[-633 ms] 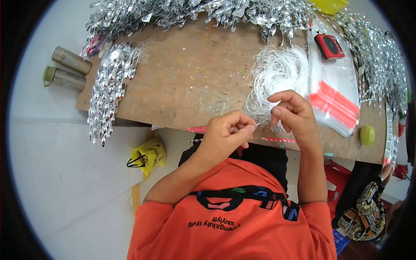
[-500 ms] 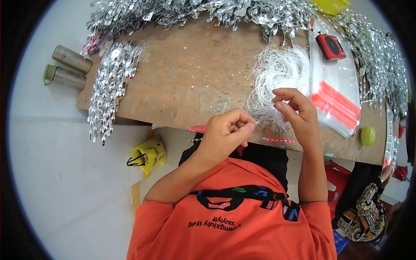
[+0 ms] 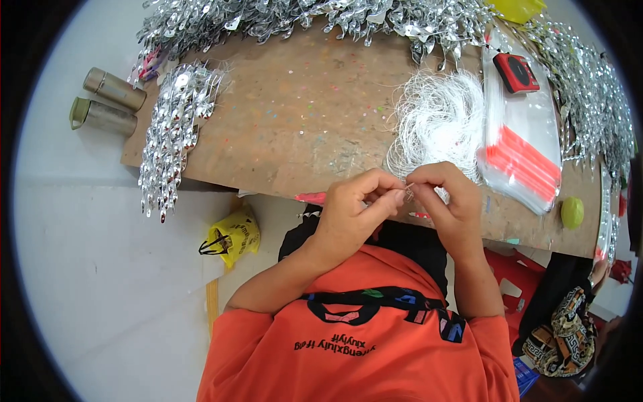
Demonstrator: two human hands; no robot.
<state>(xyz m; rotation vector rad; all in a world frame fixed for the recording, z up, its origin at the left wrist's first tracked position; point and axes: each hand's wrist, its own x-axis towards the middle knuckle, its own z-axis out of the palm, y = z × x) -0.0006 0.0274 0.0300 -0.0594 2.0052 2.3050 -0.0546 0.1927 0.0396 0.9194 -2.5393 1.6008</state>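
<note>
Just above the table's near edge, both my hands meet at the fingertips. My left hand is closed in a pinch, thumb against forefinger. Facing it, my right hand pinches too. A small bit of thin white string shows between the fingertips; most of it is hidden or too fine to follow. Right behind my right hand lies a loose bundle of white string, spread on the brown table. Partly covered by my right hand, a red strip with white dots rests at the edge.
Silver tinsel strands hang over the left edge; more silver tinsel lines the back. On the right are clear plastic bags, a red device and a yellow-green lump. Two flasks stand left. Another person's patterned sleeve shows lower right.
My right hand has come down and left from beside the string bundle, its parted fingers closing to a pinch against my left fingertips. My left hand has stayed nearly in place.
</note>
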